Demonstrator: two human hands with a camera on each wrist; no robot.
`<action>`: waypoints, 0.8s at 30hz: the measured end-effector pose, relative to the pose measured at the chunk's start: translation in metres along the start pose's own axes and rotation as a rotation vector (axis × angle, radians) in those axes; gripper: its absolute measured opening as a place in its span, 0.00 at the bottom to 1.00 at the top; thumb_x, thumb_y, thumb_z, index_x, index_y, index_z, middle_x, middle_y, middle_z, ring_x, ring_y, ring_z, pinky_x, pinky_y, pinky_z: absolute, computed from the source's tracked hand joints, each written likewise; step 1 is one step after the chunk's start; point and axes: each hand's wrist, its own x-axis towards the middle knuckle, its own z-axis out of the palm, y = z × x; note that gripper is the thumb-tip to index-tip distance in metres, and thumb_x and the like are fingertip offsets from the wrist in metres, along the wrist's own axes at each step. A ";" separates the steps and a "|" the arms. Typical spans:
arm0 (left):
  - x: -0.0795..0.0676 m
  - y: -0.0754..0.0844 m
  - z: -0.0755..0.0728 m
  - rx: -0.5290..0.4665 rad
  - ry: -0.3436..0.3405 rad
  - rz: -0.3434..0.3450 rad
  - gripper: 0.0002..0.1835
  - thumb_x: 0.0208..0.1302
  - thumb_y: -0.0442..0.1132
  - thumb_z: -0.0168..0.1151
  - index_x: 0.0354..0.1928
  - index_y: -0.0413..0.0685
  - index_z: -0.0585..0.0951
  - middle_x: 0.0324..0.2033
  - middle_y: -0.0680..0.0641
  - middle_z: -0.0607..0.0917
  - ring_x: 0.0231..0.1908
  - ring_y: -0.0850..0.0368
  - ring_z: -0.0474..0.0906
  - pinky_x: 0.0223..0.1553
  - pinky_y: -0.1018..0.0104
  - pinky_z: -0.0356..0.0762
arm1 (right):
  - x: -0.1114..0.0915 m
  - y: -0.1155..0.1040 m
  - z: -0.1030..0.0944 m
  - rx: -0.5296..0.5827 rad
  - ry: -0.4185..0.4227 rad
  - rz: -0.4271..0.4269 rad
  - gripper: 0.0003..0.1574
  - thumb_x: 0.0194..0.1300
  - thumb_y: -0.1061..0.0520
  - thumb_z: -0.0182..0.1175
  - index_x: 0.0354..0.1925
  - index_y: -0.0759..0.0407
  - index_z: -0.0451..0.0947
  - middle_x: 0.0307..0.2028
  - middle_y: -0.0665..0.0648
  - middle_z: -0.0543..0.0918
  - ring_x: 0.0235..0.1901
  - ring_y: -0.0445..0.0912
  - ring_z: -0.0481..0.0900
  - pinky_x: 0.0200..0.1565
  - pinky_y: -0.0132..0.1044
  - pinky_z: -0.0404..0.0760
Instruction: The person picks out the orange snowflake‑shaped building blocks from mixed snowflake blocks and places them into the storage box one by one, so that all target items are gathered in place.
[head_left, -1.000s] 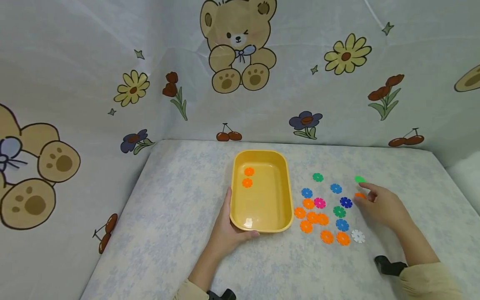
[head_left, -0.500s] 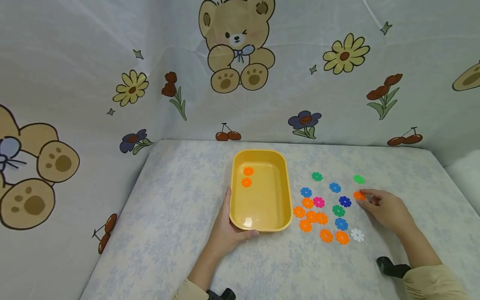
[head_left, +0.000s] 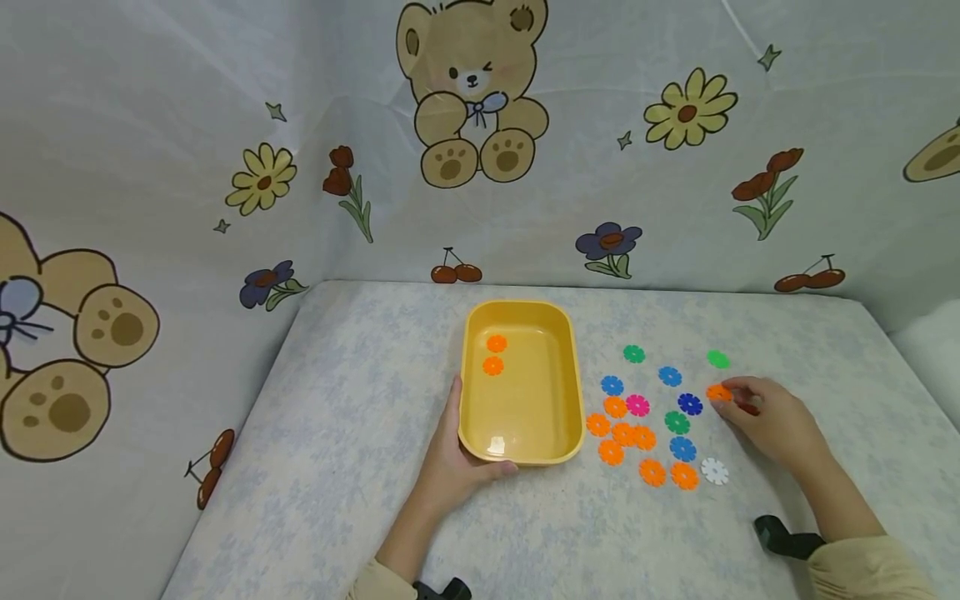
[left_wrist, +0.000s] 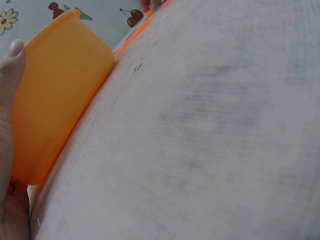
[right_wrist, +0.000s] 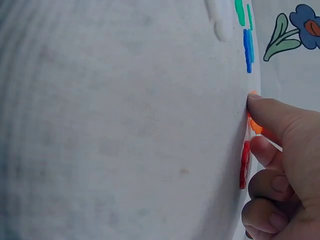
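A yellow plastic tray (head_left: 521,417) stands on the table with two orange flower-shaped discs (head_left: 495,354) inside. My left hand (head_left: 459,467) grips its near left corner, the thumb along the front wall and fingers up the left side. To the right, thumb and index finger of my right hand (head_left: 772,421) pinch an orange flower-shaped disc (head_left: 717,392) at the table surface. A red disc (right_wrist: 244,165) lies under the curled fingers in the right wrist view, mostly hidden from the head view. The tray's outer wall (left_wrist: 65,85) fills the left wrist view's upper left.
Between tray and right hand lie several loose flower discs: orange (head_left: 622,433), blue (head_left: 683,448), pink (head_left: 637,405), dark blue (head_left: 690,404), green (head_left: 677,422) and white (head_left: 715,471). A bright green disc (head_left: 717,359) lies just beyond the right hand. A printed cloth (head_left: 525,225) rises behind the table.
My right index finger has drawn back from the bright green disc to the orange one, which thumb and finger now pinch. Left hand and tray stay put.
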 end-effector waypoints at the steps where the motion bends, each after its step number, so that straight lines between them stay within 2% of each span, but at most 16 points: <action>1: 0.000 0.000 0.000 -0.002 0.001 0.000 0.73 0.42 0.46 0.84 0.78 0.75 0.36 0.79 0.58 0.46 0.77 0.57 0.49 0.76 0.44 0.49 | 0.000 0.000 0.000 0.009 -0.004 0.000 0.33 0.66 0.44 0.65 0.58 0.66 0.74 0.47 0.69 0.77 0.44 0.61 0.72 0.45 0.61 0.77; 4: 0.000 0.001 0.000 -0.009 0.001 -0.005 0.73 0.41 0.46 0.84 0.78 0.76 0.36 0.79 0.58 0.46 0.77 0.57 0.50 0.76 0.45 0.48 | 0.000 -0.001 0.000 0.030 -0.010 0.001 0.35 0.67 0.43 0.64 0.59 0.66 0.73 0.52 0.71 0.75 0.48 0.64 0.72 0.50 0.66 0.74; 13: 0.000 -0.001 0.001 -0.017 0.000 0.006 0.72 0.42 0.45 0.84 0.78 0.76 0.37 0.79 0.58 0.47 0.77 0.57 0.49 0.75 0.43 0.48 | 0.001 0.002 0.003 0.053 -0.009 0.030 0.33 0.67 0.46 0.64 0.59 0.66 0.70 0.49 0.69 0.77 0.45 0.62 0.74 0.45 0.60 0.77; 18: 0.000 -0.001 0.000 -0.024 -0.003 0.016 0.73 0.41 0.44 0.84 0.78 0.76 0.37 0.79 0.58 0.47 0.77 0.57 0.50 0.75 0.43 0.48 | 0.000 0.002 0.004 0.052 -0.005 0.033 0.32 0.67 0.46 0.64 0.60 0.62 0.71 0.44 0.65 0.77 0.42 0.59 0.73 0.41 0.54 0.78; 24: 0.001 -0.001 0.000 -0.017 0.000 0.014 0.73 0.41 0.46 0.84 0.78 0.76 0.37 0.79 0.58 0.47 0.77 0.57 0.50 0.75 0.42 0.48 | -0.001 0.000 0.003 0.056 0.003 0.041 0.35 0.68 0.40 0.62 0.61 0.63 0.73 0.45 0.66 0.79 0.44 0.60 0.74 0.43 0.57 0.77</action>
